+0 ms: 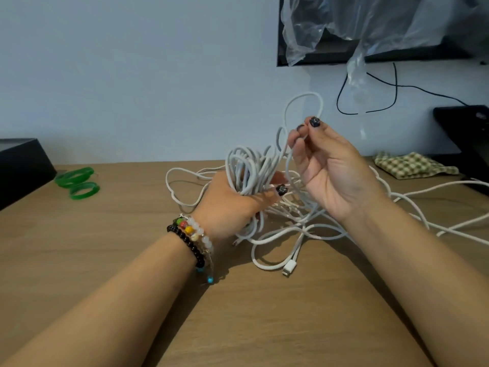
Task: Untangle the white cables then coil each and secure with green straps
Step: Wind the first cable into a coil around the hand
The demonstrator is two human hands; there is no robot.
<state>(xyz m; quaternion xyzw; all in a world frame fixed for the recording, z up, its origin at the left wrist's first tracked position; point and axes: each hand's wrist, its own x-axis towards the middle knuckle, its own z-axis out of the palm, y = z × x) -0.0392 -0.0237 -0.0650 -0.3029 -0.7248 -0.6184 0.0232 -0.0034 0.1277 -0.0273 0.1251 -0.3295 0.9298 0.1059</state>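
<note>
A tangle of white cables [291, 229] sprawls over the middle of the wooden table [105, 247]. My left hand [232, 205] grips a bundle of white cable loops [248, 168] lifted off the table. My right hand [328, 170] pinches one white cable loop [304, 102] between thumb and fingertips, raised above the bundle. A white USB plug [289, 268] lies on the table near me. Two or three green straps [78, 182] lie at the far left of the table, away from both hands.
A black box [21, 168] stands at the left edge. A green checked cloth [412, 165] and a black object [465, 128] sit at the far right. A plastic-covered screen [383, 27] hangs on the wall with black wires [391, 96] below it.
</note>
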